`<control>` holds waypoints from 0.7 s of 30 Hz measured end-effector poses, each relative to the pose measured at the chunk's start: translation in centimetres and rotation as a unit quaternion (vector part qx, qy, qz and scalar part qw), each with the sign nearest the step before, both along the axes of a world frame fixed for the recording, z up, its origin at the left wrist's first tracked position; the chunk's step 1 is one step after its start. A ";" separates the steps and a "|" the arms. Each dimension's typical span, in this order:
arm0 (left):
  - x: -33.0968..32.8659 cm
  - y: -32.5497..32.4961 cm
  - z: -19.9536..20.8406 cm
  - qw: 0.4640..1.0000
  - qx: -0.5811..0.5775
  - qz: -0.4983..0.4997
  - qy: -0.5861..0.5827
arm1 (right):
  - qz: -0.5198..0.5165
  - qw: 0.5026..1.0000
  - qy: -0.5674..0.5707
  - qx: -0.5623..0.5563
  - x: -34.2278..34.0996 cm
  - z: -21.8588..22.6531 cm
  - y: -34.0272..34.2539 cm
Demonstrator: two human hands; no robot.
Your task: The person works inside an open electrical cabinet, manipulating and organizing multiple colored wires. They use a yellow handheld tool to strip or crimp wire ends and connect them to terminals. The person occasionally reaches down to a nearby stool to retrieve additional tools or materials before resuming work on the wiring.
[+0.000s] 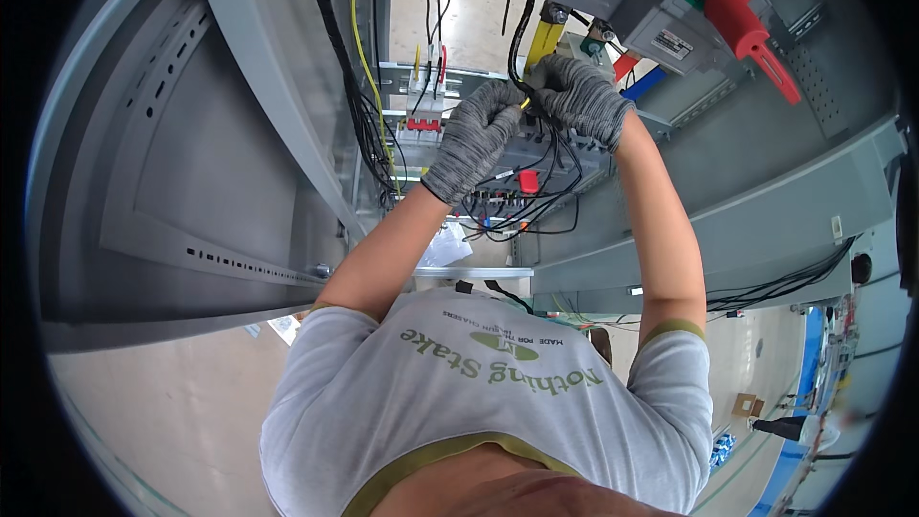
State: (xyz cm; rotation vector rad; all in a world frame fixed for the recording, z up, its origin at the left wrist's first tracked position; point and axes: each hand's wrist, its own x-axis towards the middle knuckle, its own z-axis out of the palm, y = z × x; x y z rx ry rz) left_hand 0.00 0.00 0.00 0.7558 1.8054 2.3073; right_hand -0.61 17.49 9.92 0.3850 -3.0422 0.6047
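Both of my hands wear grey knit gloves and meet at a black wire bundle [519, 36] that hangs from the top of an electrical cabinet [254, 29]. My left hand [474, 139] is closed, its thumb and fingers pinched at the bundle's lower part, where a small yellow piece [525, 102] shows. Just right of it, my right hand [581, 101] is curled round the same bundle; its fingertips are partly hidden. Loose black wires [574, 193] droop in loops below the hands. A yellow bar [545, 40] stands behind the right hand.
A breaker [424, 107] with red parts sits left of my hands. Far right, a red rotary handle [737, 24] juts from a grey unit. A thin yellow-green wire [362, 38] and dark cables run down the left side. The cabinet door [191, 163] stands left; another person [814, 431] is lower right.
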 end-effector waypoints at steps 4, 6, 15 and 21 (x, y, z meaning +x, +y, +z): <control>-0.5 1.5 -1.1 0.999 -0.001 0.036 0.019 | -0.031 0.980 0.156 0.123 1.5 1.1 -1.6; -0.7 2.0 -1.0 0.996 -0.037 0.061 0.053 | -0.054 0.954 0.220 0.195 2.6 2.0 -3.1; -2.4 0.5 -1.7 0.973 -0.168 0.103 0.123 | -0.062 0.976 0.182 0.097 6.2 -4.3 -3.7; -6.4 1.1 2.6 0.997 0.046 0.014 -0.053 | -0.038 0.961 0.249 0.116 6.2 -3.9 -3.0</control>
